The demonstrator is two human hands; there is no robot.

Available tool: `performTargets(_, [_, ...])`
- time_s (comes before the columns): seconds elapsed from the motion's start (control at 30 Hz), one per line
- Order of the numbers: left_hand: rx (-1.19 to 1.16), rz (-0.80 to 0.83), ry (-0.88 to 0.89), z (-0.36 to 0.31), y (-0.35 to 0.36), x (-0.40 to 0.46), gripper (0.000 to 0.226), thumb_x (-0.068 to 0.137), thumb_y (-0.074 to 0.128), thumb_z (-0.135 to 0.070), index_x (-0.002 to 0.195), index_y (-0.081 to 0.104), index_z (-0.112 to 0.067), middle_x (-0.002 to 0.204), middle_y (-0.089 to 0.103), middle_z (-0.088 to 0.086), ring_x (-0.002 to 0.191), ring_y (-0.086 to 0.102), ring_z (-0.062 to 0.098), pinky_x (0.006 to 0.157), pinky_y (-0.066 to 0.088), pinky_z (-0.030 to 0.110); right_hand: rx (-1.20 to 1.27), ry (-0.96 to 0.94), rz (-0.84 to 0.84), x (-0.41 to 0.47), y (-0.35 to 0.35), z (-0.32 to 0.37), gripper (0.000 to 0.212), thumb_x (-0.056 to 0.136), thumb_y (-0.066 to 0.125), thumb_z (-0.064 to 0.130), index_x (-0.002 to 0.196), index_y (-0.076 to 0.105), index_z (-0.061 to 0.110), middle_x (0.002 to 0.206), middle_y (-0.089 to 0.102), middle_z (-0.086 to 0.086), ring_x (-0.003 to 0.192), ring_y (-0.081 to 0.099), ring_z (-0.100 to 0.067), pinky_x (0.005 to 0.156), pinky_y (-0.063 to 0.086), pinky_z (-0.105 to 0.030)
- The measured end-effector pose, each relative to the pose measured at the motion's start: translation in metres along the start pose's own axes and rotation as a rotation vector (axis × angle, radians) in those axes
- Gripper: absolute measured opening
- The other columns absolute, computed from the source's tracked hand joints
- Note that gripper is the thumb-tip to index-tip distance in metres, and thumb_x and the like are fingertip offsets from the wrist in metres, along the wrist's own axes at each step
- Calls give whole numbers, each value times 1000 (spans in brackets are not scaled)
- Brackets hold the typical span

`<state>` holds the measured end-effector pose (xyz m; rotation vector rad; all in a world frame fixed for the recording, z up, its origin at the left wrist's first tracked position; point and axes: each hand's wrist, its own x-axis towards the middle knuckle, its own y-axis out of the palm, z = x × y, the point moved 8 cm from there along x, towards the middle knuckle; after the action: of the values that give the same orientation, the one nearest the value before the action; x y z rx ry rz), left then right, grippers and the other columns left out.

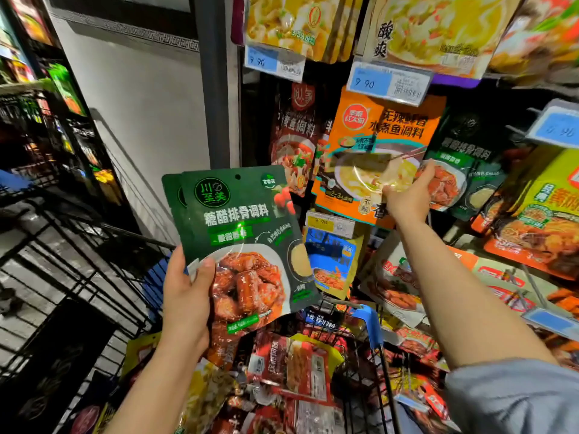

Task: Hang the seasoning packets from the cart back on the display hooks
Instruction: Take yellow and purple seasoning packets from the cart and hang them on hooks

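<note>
The left hand pinches two stacked green seasoning packets by their lower left corner, thumb across the front, holding them upright above the cart with the long axis running up to the punched hang hole at the top edge. The right hand is up at the display, fingers curled on the lower edge of a matching green packet hanging beside the orange packets. The matching row lies up and to the right of the held pair, nearer the right hand (its hook is hidden), so the hole likely has to travel that way.
</note>
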<state>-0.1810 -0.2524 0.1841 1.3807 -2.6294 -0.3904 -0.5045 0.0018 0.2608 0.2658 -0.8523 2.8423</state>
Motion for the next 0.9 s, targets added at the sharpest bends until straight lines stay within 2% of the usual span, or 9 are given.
performTargets(0.13, [-66, 56, -46, 3, 15, -9, 41, 100, 50, -4, 139, 49, -17, 121, 68, 3, 92, 69, 6, 72, 58, 21, 86, -63, 40, -31, -21, -1, 82, 90, 71, 27, 154, 21, 20, 148, 43, -9, 131, 46, -26, 99, 40, -32])
performTargets(0.3, [-143, 148, -91, 4, 55, -29, 42, 99, 51, -3, 139, 48, -14, 117, 69, 5, 89, 69, 11, 69, 58, 23, 356, -91, 485, -125, -28, 11, 63, 90, 67, 17, 144, 35, 21, 110, 55, -2, 85, 62, -5, 67, 45, -5])
performTargets(0.33, [-148, 174, -91, 2, 65, -36, 43, 98, 52, -3, 140, 47, -14, 119, 68, 5, 92, 69, 12, 71, 58, 24, 393, -82, 586, -145, -31, 10, 67, 87, 70, 17, 142, 34, 27, 108, 56, 4, 83, 63, 2, 68, 46, -5])
performTargets(0.4, [-145, 243, -60, -6, 84, -50, 39, 98, 52, -1, 134, 52, -16, 113, 71, 1, 93, 69, 12, 73, 58, 24, 424, -78, 665, -170, -42, 1, 83, 71, 83, 31, 140, 35, 36, 122, 57, 11, 107, 60, 0, 86, 48, -15])
performTargets(0.5, [-122, 322, -15, -16, 108, -68, 36, 96, 53, 0, 126, 56, -21, 114, 71, 5, 98, 68, 16, 79, 58, 27, 444, -53, 596, -180, -73, -11, 113, 56, 87, 40, 151, 27, 35, 154, 36, 8, 140, 35, -12, 111, 34, -35])
performTargets(0.6, [-123, 377, -16, -17, 133, -89, 35, 97, 55, -5, 127, 56, -22, 122, 69, 3, 106, 66, 17, 87, 57, 34, 440, -68, 467, -180, -111, -23, 113, 60, 92, 32, 152, 27, 29, 156, 33, 7, 142, 33, -15, 115, 32, -37])
performTargets(0.67, [-96, 387, -29, -13, 146, -101, 29, 99, 54, -10, 121, 57, -29, 114, 72, -12, 103, 67, 8, 88, 57, 33, 439, -63, 395, -180, -134, -34, 97, 69, 88, 19, 148, 32, 29, 150, 37, 13, 137, 37, -11, 108, 33, -23])
performTargets(0.77, [-53, 418, -59, -7, 166, -116, 33, 103, 48, -18, 136, 52, -21, 130, 65, 5, 119, 61, 23, 102, 48, 48, 477, -31, 280, -178, -168, -51, 76, 78, 78, 3, 125, 30, 37, 112, 43, 29, 97, 49, 10, 77, 35, 3])
performTargets(0.9, [-51, 403, -19, -3, 178, -126, 27, 105, 43, -12, 127, 55, -23, 128, 64, 4, 122, 58, 25, 109, 42, 47, 543, 92, 169, -164, -199, -87, 76, 66, 90, 18, 127, 47, 33, 128, 55, 17, 110, 57, -3, 105, 42, -32])
